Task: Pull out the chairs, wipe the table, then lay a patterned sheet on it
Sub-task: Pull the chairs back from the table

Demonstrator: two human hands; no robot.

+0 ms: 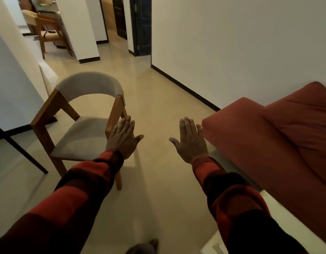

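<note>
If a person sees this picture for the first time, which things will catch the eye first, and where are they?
First come the two open hands held out flat over the floor, the left hand and the right hand, both empty, in red and black checked sleeves. Left of them stands a wooden chair with a grey seat and a curved grey back, and at the right edge lies a large red cushion against the white wall.

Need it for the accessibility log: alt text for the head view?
Both hands, left hand and right hand, are held out flat and empty over a beige floor. A wooden chair stands at left, a red sofa at right.
</note>
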